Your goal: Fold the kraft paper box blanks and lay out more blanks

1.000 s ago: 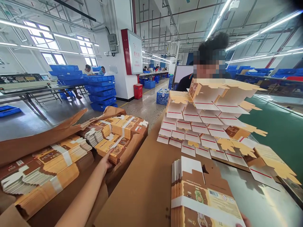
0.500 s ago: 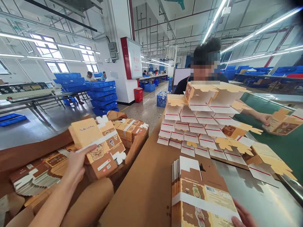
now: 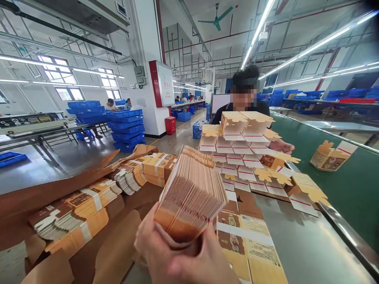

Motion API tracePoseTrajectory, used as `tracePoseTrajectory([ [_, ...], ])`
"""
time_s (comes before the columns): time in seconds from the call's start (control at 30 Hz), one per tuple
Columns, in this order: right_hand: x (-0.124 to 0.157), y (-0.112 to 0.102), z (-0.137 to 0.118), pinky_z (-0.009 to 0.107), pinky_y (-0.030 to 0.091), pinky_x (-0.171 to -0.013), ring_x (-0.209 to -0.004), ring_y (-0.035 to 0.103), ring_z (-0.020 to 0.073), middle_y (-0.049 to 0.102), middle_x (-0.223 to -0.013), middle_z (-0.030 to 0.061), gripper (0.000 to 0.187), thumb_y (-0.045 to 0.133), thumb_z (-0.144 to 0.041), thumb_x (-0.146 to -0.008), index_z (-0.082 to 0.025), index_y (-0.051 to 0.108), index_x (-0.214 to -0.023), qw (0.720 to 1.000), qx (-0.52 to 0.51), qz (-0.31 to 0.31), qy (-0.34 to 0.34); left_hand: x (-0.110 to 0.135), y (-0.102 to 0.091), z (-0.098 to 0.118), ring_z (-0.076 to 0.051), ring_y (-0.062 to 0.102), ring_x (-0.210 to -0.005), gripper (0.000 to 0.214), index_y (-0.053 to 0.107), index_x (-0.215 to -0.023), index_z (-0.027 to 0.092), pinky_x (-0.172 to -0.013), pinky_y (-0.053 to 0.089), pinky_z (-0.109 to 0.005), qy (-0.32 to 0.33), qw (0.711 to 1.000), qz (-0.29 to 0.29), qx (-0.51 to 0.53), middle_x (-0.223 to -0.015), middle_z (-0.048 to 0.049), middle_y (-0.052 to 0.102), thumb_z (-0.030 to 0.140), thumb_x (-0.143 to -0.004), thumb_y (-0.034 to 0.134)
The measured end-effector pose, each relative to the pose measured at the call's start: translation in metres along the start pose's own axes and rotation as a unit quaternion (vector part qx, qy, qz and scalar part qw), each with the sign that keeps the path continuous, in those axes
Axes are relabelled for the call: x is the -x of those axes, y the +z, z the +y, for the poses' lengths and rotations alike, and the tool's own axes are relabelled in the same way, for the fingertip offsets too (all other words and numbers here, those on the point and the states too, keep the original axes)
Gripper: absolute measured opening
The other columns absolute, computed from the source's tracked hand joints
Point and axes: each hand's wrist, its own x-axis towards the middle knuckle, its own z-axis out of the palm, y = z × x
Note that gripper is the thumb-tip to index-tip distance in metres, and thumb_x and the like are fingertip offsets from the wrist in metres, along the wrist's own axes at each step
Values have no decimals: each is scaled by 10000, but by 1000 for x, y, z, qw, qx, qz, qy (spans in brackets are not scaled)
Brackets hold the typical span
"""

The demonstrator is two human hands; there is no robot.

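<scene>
In the head view, your left hand [image 3: 152,244] and right hand [image 3: 214,258] both grasp a flat carton bundle [image 3: 192,189], raised by the desk's [image 3: 299,240] left edge. Opened cartons [image 3: 226,147] stand stacked toward the far edge; a banded bundle [image 3: 262,244] toward the near edge and wrapped bundles [image 3: 89,203] beyond the left edge remain flat. Unlike half a second ago, your right hand is off the banded bundle, joining the left.
</scene>
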Motion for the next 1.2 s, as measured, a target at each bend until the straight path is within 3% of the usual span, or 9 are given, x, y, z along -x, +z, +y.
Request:
tracePoseTrajectory([
  [0.13,-12,-34,-11,457,436,-992,-1092,618,316,714,-1064,92,589,839,-390,-539,-216,603,-1050,998,7,45,33,28,34,9,-371,345,-1222,680,172,-1411,409,-992,242,-623,187,970,67,-137,-1372,-116,341,274,-827,491],
  [0.33,-53,-83,-21,457,435,-986,-1048,645,308,744,-1005,95,534,869,-280,-516,-162,672,-998,993,37,-17,112,28,34,-10,-343,254,-1354,827,71,-1474,84,-953,397,-525,380,896,-89,-210,-1513,-207,223,305,-814,519],
  [0.4,-63,-91,-24,463,426,-993,-1019,658,303,751,-982,95,549,878,-291,-497,-156,682,-991,990,39,-30,130,11,24,-16,-323,309,-1352,758,154,-1466,201,-991,393,-508,324,929,-132,-123,-1508,-145,293,338,-822,530],
  [0.53,-70,-105,-21,480,429,-989,-994,670,293,751,-1006,86,526,867,-362,-510,-181,682,-968,988,35,-22,152,-48,3,-35,-244,264,-1384,709,312,-1355,294,-1162,149,-406,-36,989,-86,117,-1496,-60,312,436,-752,657],
  [0.6,-70,-112,-18,476,430,-992,-1007,665,293,746,-1027,90,521,861,-389,-513,-185,678,-955,987,31,-12,159,-74,2,-53,-241,220,-1411,637,332,-1342,183,-1161,149,-416,-140,969,-121,166,-1528,-142,250,399,-805,600],
  [0.77,-74,-121,-11,446,438,-992,-1033,653,286,731,-1063,102,554,856,-406,-514,-179,651,-976,984,30,17,177,-93,24,-82,-189,656,-939,279,619,-1023,141,-905,481,-443,-356,846,-288,273,-1015,-74,693,363,-879,530],
  [0.9,-78,-114,-10,415,456,-968,-1056,639,271,695,-1133,104,558,707,-573,-667,-198,605,-1066,981,54,42,184,-84,29,-71,-167,677,-816,313,615,-1040,127,-803,533,-393,-430,794,-267,337,-930,-64,706,381,-874,535],
  [1.0,-70,-107,-18,442,443,-956,-1087,611,272,631,-1221,87,689,552,-698,-732,-254,493,-1256,979,92,34,180,-74,22,-57,-195,699,-818,356,579,-1145,131,-803,550,-394,-433,792,-199,382,-942,-84,726,327,-847,574],
  [1.2,-46,-96,-31,499,376,-968,-1104,527,324,519,-1220,138,1145,901,-370,-455,-214,299,-1415,968,185,33,164,-56,8,-27,-216,606,-1130,416,528,-1257,316,-828,568,-310,-377,817,6,437,-1165,7,682,317,-842,556],
])
